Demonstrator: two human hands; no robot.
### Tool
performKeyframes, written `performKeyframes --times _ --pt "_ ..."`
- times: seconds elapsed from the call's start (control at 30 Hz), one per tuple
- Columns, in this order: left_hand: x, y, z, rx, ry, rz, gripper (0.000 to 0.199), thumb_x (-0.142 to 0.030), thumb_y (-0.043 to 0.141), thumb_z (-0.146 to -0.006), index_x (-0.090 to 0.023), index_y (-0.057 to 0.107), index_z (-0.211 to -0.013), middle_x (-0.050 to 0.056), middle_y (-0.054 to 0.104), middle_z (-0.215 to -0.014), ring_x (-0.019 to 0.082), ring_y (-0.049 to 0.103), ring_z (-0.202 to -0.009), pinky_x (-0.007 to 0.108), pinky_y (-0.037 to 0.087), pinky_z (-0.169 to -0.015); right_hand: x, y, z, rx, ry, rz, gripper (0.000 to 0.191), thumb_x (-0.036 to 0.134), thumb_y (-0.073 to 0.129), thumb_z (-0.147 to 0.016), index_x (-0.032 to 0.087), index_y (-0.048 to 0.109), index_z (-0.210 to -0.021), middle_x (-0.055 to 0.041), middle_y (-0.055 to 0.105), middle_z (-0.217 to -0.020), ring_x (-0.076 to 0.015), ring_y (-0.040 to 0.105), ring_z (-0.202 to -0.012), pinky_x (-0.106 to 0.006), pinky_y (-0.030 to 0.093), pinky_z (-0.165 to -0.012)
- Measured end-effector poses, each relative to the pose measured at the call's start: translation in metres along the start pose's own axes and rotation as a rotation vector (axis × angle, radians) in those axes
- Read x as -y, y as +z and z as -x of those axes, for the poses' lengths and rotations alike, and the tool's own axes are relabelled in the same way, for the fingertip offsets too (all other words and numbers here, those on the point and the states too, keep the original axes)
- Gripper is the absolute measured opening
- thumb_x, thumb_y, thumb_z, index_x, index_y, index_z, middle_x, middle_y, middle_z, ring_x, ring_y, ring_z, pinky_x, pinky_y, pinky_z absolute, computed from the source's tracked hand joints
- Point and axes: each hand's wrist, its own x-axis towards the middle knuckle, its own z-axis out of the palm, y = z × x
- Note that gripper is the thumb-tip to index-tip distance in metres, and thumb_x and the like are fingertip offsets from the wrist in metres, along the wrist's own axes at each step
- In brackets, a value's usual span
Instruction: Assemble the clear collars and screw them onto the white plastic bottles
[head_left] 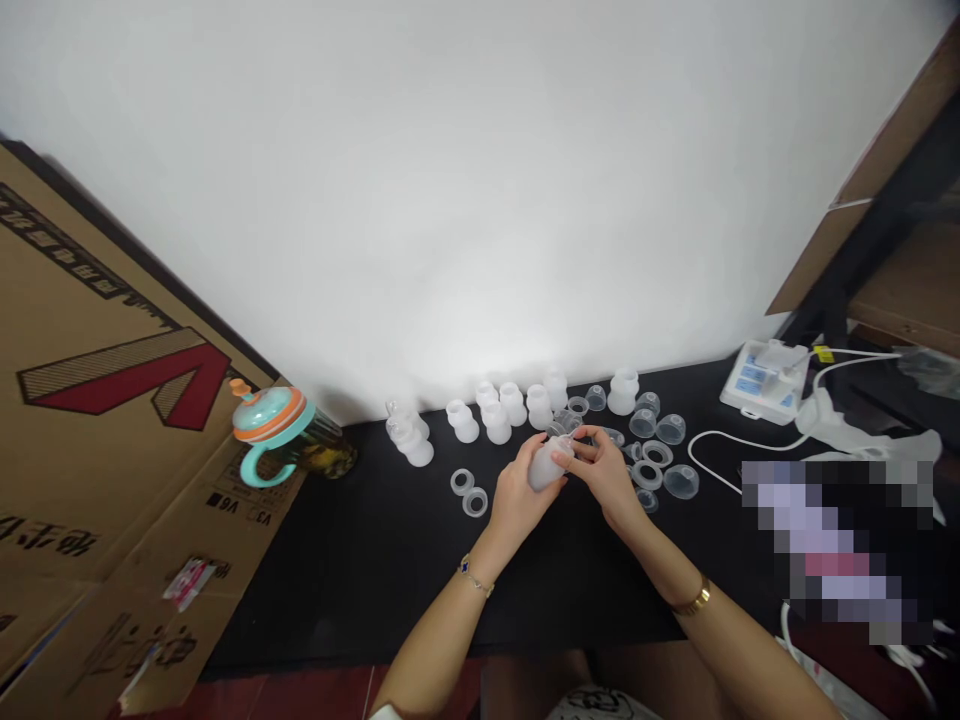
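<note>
Wrapped round a small white bottle, my left hand keeps it tilted above the black table. At the bottle's top, my right hand pinches a small clear piece at the neck. Several white bottles stand open-topped by the wall. More bottles are at the left, at least one with a clear top. Clear domed caps and rings lie right of my right hand. Two more rings lie left of my left hand.
A teal-lidded cup stands at the left beside a large cardboard box. A white compartment case, a white cable and clear plastic wrap are at the right. A pixelated patch covers the right front.
</note>
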Motion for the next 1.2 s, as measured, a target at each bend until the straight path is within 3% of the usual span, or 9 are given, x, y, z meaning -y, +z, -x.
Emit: performKeyframes --times 0.23,0.4,0.53,0.7,0.83,1.07,1.2 --pt "-0.003 0.001 0.001 -0.006 -0.004 -0.058 0.063 -0.024 0.076 -0.078 -0.03 0.054 -0.137 0.004 0.07 -0.127 0.028 0.069 -0.109 0.039 0.053 -0.094 -0.001 0.001 0.0 -0.024 -0.022 0.007 0.06 0.042 0.095 -0.056 0.025 0.051 -0.094 -0.0032 0.078 -0.087 -0.0233 0.071 -0.077 -0.034 0.054 -0.069" --pt "-0.004 0.0 0.001 -0.004 -0.044 0.034 0.069 -0.025 0.079 -0.076 -0.031 0.051 -0.138 0.003 0.075 -0.115 0.026 0.071 -0.102 0.037 0.051 -0.091 -0.007 -0.001 -0.006 -0.013 -0.022 0.085 0.058 0.046 0.091 -0.061 0.026 0.054 -0.101 -0.0027 0.077 -0.087 -0.0223 0.07 -0.074 -0.034 0.054 -0.068" --pt "-0.001 0.0 0.0 -0.003 -0.103 0.262 0.06 -0.027 0.084 -0.072 -0.026 0.055 -0.125 0.006 0.076 -0.111 0.025 0.071 -0.1 0.034 0.049 -0.091 -0.006 -0.001 -0.009 0.005 -0.03 0.09 0.057 0.051 0.086 -0.066 0.025 0.057 -0.108 -0.001 0.075 -0.086 -0.02 0.067 -0.075 -0.031 0.051 -0.068" --pt "0.004 -0.002 -0.005 -0.001 -0.308 0.716 0.051 -0.039 0.083 -0.075 -0.02 0.054 -0.112 0.008 0.076 -0.097 0.022 0.071 -0.082 0.03 0.05 -0.075 0.003 0.0 -0.005 0.013 0.014 0.099 0.051 0.058 0.075 -0.077 0.022 0.066 -0.112 -0.0023 0.073 -0.084 -0.018 0.061 -0.07 -0.028 0.043 -0.059" --pt "0.001 -0.005 -0.007 -0.055 -0.326 0.845 0.042 -0.042 0.079 -0.08 -0.018 0.064 -0.11 0.008 0.074 -0.107 0.022 0.069 -0.095 0.029 0.049 -0.082 0.005 -0.001 -0.004 0.12 0.021 0.13 0.042 0.051 0.081 -0.072 0.021 0.072 -0.101 -0.0067 0.074 -0.105 -0.02 0.063 -0.083 -0.027 0.043 -0.06" --pt "-0.002 -0.01 -0.011 -0.036 -0.338 0.86 0.047 -0.043 0.081 -0.078 -0.017 0.073 -0.115 0.01 0.073 -0.117 0.027 0.065 -0.11 0.031 0.046 -0.091 0.0 0.0 -0.005 0.191 0.041 0.166 0.042 0.05 0.083 -0.07 0.022 0.07 -0.098 -0.0052 0.075 -0.094 -0.0219 0.065 -0.085 -0.027 0.043 -0.06" --pt "0.003 -0.011 -0.013 -0.095 -0.396 0.906 0.054 -0.043 0.086 -0.072 -0.017 0.071 -0.117 0.01 0.074 -0.116 0.027 0.066 -0.109 0.032 0.046 -0.09 0.001 -0.001 -0.005 0.161 -0.018 0.169 0.041 0.048 0.085 -0.069 0.023 0.069 -0.096 -0.0046 0.074 -0.095 -0.0221 0.064 -0.085 -0.029 0.044 -0.062"
